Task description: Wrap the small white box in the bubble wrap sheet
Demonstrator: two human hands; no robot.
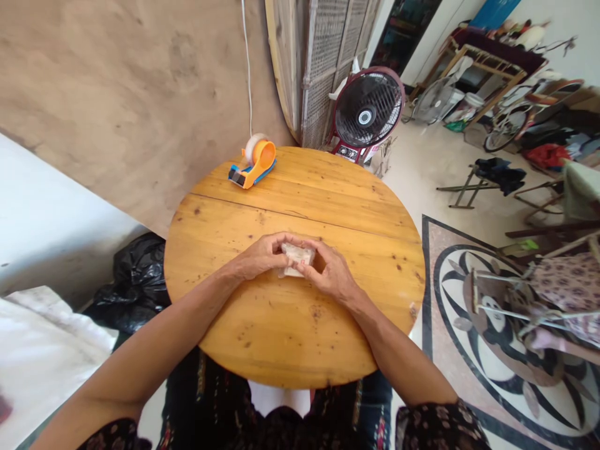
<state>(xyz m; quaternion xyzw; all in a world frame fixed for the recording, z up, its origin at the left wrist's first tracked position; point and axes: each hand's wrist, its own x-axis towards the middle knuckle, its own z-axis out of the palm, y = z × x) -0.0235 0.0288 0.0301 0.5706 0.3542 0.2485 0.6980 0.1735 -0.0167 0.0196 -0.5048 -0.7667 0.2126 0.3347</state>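
Observation:
A small whitish packet in clear plastic wrapping (297, 255) is at the middle of the round wooden table (290, 325). Round its left side curl the fingers of my left hand (262, 255), thumb against the near edge. My right hand (330, 270) grips the packet from the right, its thumb on the front. The fingertips of both hands come together along the far edge. Small reddish marks show on the packet's face; its contents are too small to make out. Behind the hands, at the table's far left, stands an orange and blue tape dispenser (257, 164) with a roll of clear tape.
Beyond the table's far edge stands a dark red fan (368, 112). A wooden panel (140, 81) rises along the far left. Black plastic bags (140, 269) lie left of the table. Folding stools (487, 178) and a bicycle (510, 122) stand on the right.

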